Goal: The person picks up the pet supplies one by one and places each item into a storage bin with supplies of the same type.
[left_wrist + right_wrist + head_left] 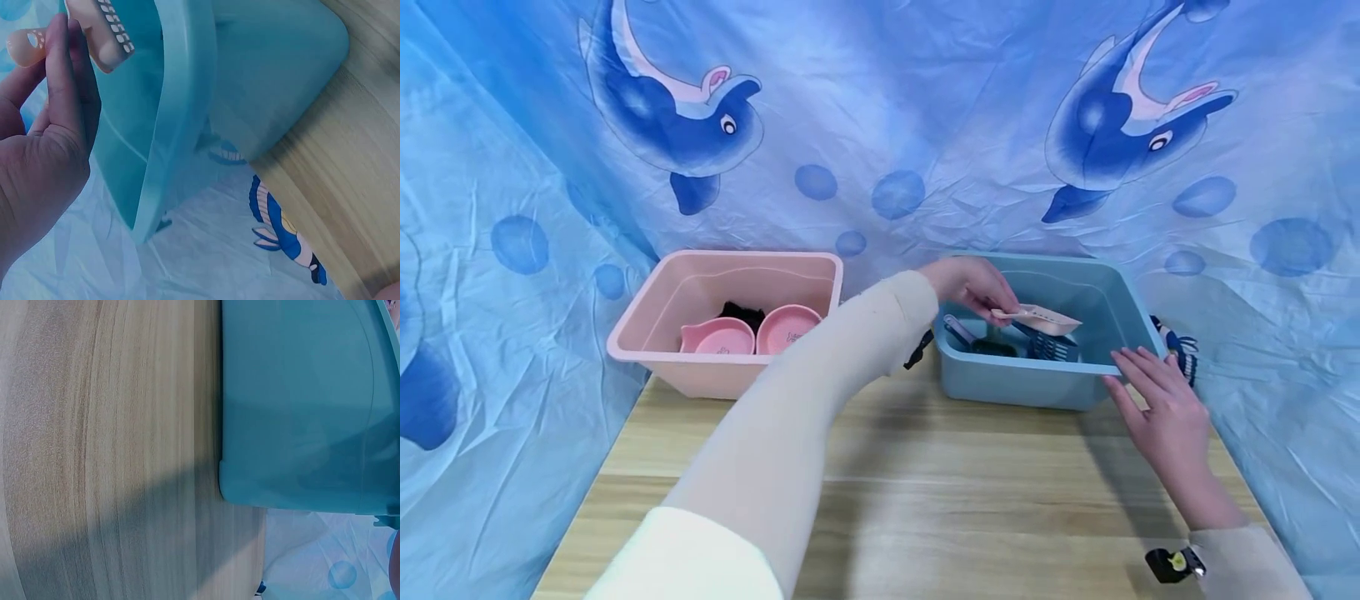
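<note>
My left hand (973, 282) reaches over the blue bin (1022, 383) and pinches the handle of a pale pink slotted litter scoop (1043, 319). The scoop is held inside the bin's opening, above a dark blue slotted scoop (1052, 347) and a grey-handled tool (958, 331) whose far end is dark. In the left wrist view, thumb and fingers close on the pink scoop (106, 37) near its holed handle. My right hand (1165, 412) rests with fingers extended on the bin's front right rim. Only a sliver of it shows in the right wrist view.
A pink bin (685, 375) stands to the left, holding a pink cat-eared bowl (722, 336), a round pink bowl (790, 327) and something black (741, 315). Both bins sit on a wooden table (970, 500), against a blue dolphin-print curtain (895, 108).
</note>
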{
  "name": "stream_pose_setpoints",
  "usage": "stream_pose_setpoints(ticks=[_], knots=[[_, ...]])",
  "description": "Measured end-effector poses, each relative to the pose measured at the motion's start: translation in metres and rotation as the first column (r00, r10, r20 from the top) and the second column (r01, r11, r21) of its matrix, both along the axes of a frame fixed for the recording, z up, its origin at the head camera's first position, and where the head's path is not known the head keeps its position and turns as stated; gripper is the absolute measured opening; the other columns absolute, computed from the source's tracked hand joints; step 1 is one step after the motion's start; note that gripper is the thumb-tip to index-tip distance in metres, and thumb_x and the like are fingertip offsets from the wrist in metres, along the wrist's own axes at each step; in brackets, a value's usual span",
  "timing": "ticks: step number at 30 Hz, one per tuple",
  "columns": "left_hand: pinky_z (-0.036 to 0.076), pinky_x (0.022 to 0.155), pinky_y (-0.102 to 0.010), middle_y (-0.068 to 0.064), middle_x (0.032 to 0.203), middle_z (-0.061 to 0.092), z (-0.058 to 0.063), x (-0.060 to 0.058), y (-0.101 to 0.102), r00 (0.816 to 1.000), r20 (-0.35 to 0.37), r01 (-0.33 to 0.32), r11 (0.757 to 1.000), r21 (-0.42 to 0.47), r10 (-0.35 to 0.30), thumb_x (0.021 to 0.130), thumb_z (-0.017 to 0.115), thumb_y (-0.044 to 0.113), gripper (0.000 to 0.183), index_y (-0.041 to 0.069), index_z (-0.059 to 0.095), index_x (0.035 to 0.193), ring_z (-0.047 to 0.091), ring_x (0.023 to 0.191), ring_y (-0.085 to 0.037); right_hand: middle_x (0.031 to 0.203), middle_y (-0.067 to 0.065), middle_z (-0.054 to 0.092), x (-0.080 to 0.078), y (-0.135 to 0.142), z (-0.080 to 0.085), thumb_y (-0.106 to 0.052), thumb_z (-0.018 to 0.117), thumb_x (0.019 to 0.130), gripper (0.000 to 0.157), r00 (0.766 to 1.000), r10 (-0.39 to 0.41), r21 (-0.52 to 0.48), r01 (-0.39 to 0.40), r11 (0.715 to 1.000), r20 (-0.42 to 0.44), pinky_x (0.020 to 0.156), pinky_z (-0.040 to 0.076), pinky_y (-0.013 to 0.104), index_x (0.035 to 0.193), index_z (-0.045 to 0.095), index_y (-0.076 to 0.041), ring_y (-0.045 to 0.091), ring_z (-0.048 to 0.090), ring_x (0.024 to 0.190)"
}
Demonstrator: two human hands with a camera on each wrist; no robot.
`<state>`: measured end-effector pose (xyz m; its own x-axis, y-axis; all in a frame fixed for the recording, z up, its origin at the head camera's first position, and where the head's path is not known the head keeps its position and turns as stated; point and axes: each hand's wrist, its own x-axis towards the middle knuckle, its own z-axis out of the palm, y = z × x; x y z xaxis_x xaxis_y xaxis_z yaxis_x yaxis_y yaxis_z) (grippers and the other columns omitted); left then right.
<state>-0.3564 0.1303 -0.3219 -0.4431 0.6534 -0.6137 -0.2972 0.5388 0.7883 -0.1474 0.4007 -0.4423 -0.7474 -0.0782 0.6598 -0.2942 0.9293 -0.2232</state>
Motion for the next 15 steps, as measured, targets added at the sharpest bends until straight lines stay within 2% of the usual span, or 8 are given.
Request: stream_pose_setpoints(ticks=[4, 6, 8, 10, 12, 15], knots=[[0.064, 0.069, -0.025, -0.016, 0.089, 0.072, -0.0042, 0.0006, 0.0036, 0.999, -0.025, -0.022, 0.999, -0.029, 0.022, 0.106, 0.063, 0.0, 0.022, -0.011, 0.068, 0.124, 0.071, 0.074, -0.02, 0.128, 0.024, 0.074, -0.0007, -0.0038, -0.0001, -0.07, 0.044, 0.106, 0.077, 1.0, 0.009, 0.002, -0.009, 1.0, 0.009, 0.128, 0.033, 0.052, 0.132, 0.075, -0.004, 0.048, 0.066, 0.125], [0.066, 0.078, -0.028, -0.02, 0.1, 0.073, -0.0053, 0.0013, 0.0043, 0.998, -0.048, -0.044, 0.998, -0.046, 0.041, 0.105, 0.064, -0.002, 0.027, -0.012, 0.066, 0.13, 0.072, 0.081, -0.023, 0.129, 0.024, 0.074, -0.001, -0.0044, -0.0006, -0.07, 0.044, 0.106, 0.078, 1.0, 0.013, -0.001, -0.013, 1.0, 0.008, 0.128, 0.033, 0.052, 0.132, 0.075, -0.004, 0.048, 0.066, 0.126], [0.066, 0.087, -0.033, -0.023, 0.118, 0.073, -0.0061, 0.002, 0.0047, 0.993, -0.09, -0.08, 0.995, -0.067, 0.074, 0.105, 0.064, -0.001, 0.033, -0.011, 0.063, 0.136, 0.075, 0.097, -0.028, 0.128, 0.024, 0.074, -0.0009, -0.0044, -0.001, -0.07, 0.044, 0.106, 0.077, 1.0, 0.015, -0.004, -0.015, 1.0, 0.003, 0.128, 0.032, 0.051, 0.131, 0.075, -0.004, 0.049, 0.066, 0.125], [0.064, 0.095, -0.035, -0.025, 0.135, 0.068, -0.0069, 0.0023, 0.0041, 0.986, -0.148, -0.091, 0.992, -0.091, 0.077, 0.106, 0.064, 0.002, 0.038, -0.008, 0.06, 0.142, 0.072, 0.114, -0.032, 0.127, 0.025, 0.074, -0.0006, -0.004, -0.0013, -0.07, 0.045, 0.106, 0.077, 1.0, 0.018, -0.009, -0.018, 1.0, -0.009, 0.129, 0.031, 0.05, 0.13, 0.076, -0.003, 0.049, 0.067, 0.124], [0.063, 0.098, -0.036, -0.024, 0.144, 0.064, -0.0072, 0.0024, 0.002, 0.973, -0.218, -0.102, 0.989, -0.112, 0.075, 0.107, 0.065, 0.006, 0.039, -0.006, 0.06, 0.143, 0.068, 0.127, -0.032, 0.125, 0.025, 0.074, -0.0007, -0.0033, -0.0013, -0.069, 0.046, 0.106, 0.076, 1.0, 0.019, -0.014, -0.019, 1.0, -0.022, 0.129, 0.031, 0.05, 0.128, 0.077, -0.003, 0.05, 0.067, 0.123], [0.062, 0.099, -0.037, -0.02, 0.143, 0.065, -0.0068, 0.0028, -0.003, 0.956, -0.285, -0.105, 0.989, -0.107, 0.07, 0.107, 0.066, 0.013, 0.039, -0.003, 0.061, 0.143, 0.065, 0.132, -0.031, 0.124, 0.026, 0.075, -0.0009, -0.0024, -0.0003, -0.069, 0.047, 0.106, 0.076, 0.999, 0.018, -0.024, -0.019, 1.0, -0.04, 0.129, 0.031, 0.049, 0.127, 0.077, -0.002, 0.05, 0.067, 0.122]])
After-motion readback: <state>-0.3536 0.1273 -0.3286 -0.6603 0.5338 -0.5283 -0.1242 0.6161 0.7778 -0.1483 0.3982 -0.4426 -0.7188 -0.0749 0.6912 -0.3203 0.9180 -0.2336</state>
